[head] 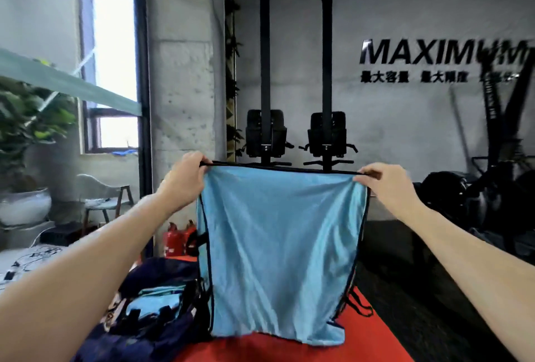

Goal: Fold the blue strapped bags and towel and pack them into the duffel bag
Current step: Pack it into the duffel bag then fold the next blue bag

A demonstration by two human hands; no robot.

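We hold one blue strapped bag [282, 257] up in front of us at arm's length, spread flat and facing the camera. Its long axis runs vertically: the drawstring top edge is uppermost and level, and the bottom hem hangs lowest, just above the red mat [292, 350]. Our left hand [185, 179] pinches the upper left corner, fingers curled over the black cord. Our right hand [382, 180] pinches the upper right corner in the same manner. The cord is stretched taut and horizontal between the two hands.

Black straps run down both side edges of the bag. At the lower right corner a loop of strap [359, 303] trails out over the mat. The fabric shows soft creases fanning down from each gripped corner.

The dark navy duffel bag [150, 321] lies open on the mat at lower left, just beside the hanging bag and partly overlapped by its left edge. Folded light blue fabric [160, 299] is visible inside it; we cannot tell whether this is another bag or the towel.

Behind the bag, two black machines [298, 133] stand upright against the grey wall, which carries the lettering "MAXIMUM" [434, 51]. Two red fire extinguishers [179, 238] sit on the floor at the pillar. A potted plant [26, 130] and a chair [104, 196] stand at left by the window.
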